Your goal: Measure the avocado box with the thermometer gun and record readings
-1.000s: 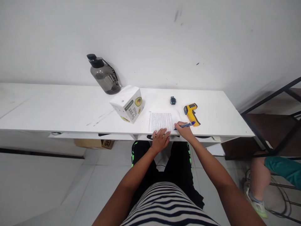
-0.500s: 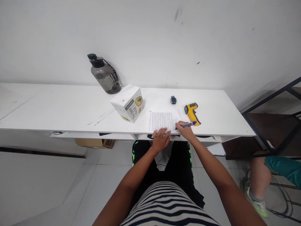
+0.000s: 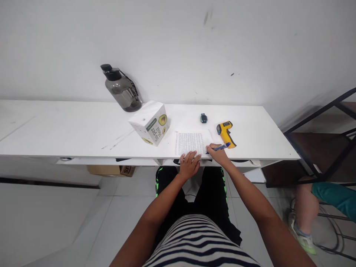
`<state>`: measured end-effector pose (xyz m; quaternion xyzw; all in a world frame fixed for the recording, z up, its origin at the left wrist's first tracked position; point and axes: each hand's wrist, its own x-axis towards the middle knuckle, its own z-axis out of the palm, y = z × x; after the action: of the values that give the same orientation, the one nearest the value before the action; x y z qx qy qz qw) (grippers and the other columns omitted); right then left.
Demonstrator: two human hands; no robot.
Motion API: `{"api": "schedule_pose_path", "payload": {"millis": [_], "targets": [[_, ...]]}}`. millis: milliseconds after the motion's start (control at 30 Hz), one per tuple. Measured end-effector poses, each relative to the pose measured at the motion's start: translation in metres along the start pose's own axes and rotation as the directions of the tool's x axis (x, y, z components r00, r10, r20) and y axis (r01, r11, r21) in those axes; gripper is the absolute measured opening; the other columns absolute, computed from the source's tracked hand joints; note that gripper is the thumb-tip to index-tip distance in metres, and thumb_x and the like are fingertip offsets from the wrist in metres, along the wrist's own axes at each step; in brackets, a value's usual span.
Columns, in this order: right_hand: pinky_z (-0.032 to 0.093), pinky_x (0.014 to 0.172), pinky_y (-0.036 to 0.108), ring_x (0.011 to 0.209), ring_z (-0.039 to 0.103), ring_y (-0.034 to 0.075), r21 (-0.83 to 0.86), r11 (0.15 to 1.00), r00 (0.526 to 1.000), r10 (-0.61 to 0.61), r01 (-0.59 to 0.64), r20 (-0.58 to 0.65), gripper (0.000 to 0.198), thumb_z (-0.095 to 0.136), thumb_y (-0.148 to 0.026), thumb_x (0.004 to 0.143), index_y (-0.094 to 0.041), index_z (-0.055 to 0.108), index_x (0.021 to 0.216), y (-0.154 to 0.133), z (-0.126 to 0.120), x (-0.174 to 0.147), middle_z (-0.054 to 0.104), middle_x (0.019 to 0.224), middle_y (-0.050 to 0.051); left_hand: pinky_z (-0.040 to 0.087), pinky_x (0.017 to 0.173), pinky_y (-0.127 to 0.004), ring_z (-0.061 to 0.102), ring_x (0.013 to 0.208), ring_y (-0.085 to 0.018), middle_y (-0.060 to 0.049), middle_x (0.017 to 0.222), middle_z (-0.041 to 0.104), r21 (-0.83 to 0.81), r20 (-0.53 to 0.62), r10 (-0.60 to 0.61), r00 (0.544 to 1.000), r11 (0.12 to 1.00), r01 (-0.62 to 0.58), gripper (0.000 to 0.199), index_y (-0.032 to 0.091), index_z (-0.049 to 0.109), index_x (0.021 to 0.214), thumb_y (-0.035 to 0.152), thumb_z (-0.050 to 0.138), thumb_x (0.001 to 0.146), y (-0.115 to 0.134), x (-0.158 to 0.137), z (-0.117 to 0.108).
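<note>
A sheet of paper (image 3: 190, 142) covered in rows of handwriting lies at the front edge of the white table. My left hand (image 3: 190, 164) rests flat on its lower edge with the fingers stretched out. In my right hand (image 3: 217, 152) is a blue pen (image 3: 221, 147), gripped near its tip, which touches the right side of the sheet. Just right of that hand lies a yellow infrared thermometer (image 3: 226, 134). A dark wristwatch (image 3: 204, 118) sits behind the paper, and a white box with avocado pictures (image 3: 151, 124) stands to the left.
A grey water bottle (image 3: 122, 89) stands by the wall behind the box. Under the white table (image 3: 63, 129) is a shelf, with a cardboard box (image 3: 108, 170) below left. At the right are a black metal frame (image 3: 319, 120) and another person's leg (image 3: 306, 205).
The view has shifted slightly, so the table things appear a little further left. My right hand and the pen stay at the paper's right side; the left hand keeps its place.
</note>
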<state>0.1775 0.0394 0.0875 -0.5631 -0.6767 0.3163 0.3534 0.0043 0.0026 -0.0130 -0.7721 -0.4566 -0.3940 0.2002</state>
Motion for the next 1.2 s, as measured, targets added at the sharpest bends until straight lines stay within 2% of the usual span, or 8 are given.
{"api": "schedule_pose_path", "payload": {"millis": [233,367,467,567,700,767,867,1200], "targets": [[0.037,0.059,0.027,0.057,0.046,0.014,0.180,0.983,0.993,0.059,-0.040,-0.101,0.037,0.049,-0.044,0.083,-0.019,0.055,0.057,0.003,-0.003,0.001,0.050,0.055,-0.002,0.018,0.108,-0.042,0.052,0.115,-0.022,-0.007,0.119,0.063,-0.007,0.030,-0.027,0.999,1.000,0.027,0.033,0.027,0.060,0.116,0.031,0.057,0.084,0.000,-0.004,0.004],[0.040,0.060,0.027,0.060,0.050,0.015,0.260,0.966,0.989,0.050,-0.011,-0.142,0.039,0.046,-0.053,0.086,-0.018,0.062,0.077,0.005,-0.001,0.001,0.053,0.061,-0.001,0.018,0.109,-0.042,0.052,0.116,-0.022,-0.007,0.119,0.063,-0.017,0.033,-0.029,0.999,0.999,0.030,0.034,0.027,0.059,0.117,0.031,0.057,0.084,0.000,-0.004,0.003],[0.042,0.063,0.027,0.065,0.053,0.016,0.271,0.962,0.985,0.067,-0.022,-0.158,0.041,0.047,-0.055,0.085,-0.018,0.063,0.090,0.005,0.001,0.000,0.057,0.067,0.001,0.019,0.108,-0.043,0.052,0.116,-0.023,-0.007,0.120,0.062,-0.021,0.041,-0.028,0.999,0.999,0.029,0.034,0.027,0.059,0.118,0.030,0.056,0.084,0.000,-0.004,0.001],[0.045,0.069,0.029,0.073,0.057,0.018,0.261,0.964,0.980,0.106,-0.059,-0.171,0.041,0.052,-0.056,0.081,-0.018,0.064,0.088,0.004,0.002,0.001,0.062,0.076,0.003,0.020,0.108,-0.044,0.052,0.116,-0.023,-0.008,0.121,0.062,-0.023,0.047,-0.030,0.998,0.999,0.031,0.034,0.027,0.060,0.117,0.029,0.056,0.083,0.000,-0.004,0.001],[0.048,0.078,0.032,0.084,0.059,0.020,0.238,0.971,0.984,0.022,0.021,-0.177,0.043,0.059,-0.050,0.078,-0.018,0.062,0.108,0.007,0.004,0.002,0.065,0.095,0.006,0.022,0.107,-0.044,0.052,0.116,-0.023,-0.008,0.121,0.062,-0.013,0.079,-0.042,0.996,0.999,0.043,0.033,0.027,0.060,0.117,0.029,0.056,0.083,0.000,-0.005,0.001],[0.049,0.077,0.033,0.080,0.060,0.018,0.247,0.967,0.988,-0.022,0.059,-0.151,0.050,0.058,-0.045,0.080,-0.018,0.055,0.121,0.012,0.007,0.004,0.065,0.099,0.008,0.022,0.107,-0.044,0.052,0.117,-0.023,-0.008,0.122,0.062,-0.012,0.077,-0.034,0.996,0.999,0.035,0.034,0.027,0.060,0.117,0.029,0.056,0.083,0.000,-0.004,-0.001],[0.051,0.072,0.032,0.068,0.058,0.014,0.294,0.955,0.993,0.002,0.034,-0.120,0.055,0.054,-0.038,0.081,-0.018,0.047,0.132,0.019,0.011,0.007,0.065,0.106,0.009,0.022,0.107,-0.044,0.052,0.117,-0.023,-0.008,0.123,0.061,-0.011,0.063,-0.018,0.998,1.000,0.018,0.034,0.025,0.059,0.117,0.028,0.056,0.084,0.001,-0.002,-0.004],[0.052,0.079,0.035,0.063,0.063,0.012,0.309,0.950,0.987,0.095,-0.050,-0.131,0.056,0.048,-0.034,0.080,-0.015,0.048,0.133,0.022,0.014,0.011,0.066,0.110,0.009,0.022,0.107,-0.044,0.052,0.118,-0.023,-0.007,0.124,0.061,-0.009,0.089,-0.026,0.996,1.000,0.027,0.036,0.026,0.058,0.120,0.028,0.056,0.084,0.001,-0.001,-0.006]]}}
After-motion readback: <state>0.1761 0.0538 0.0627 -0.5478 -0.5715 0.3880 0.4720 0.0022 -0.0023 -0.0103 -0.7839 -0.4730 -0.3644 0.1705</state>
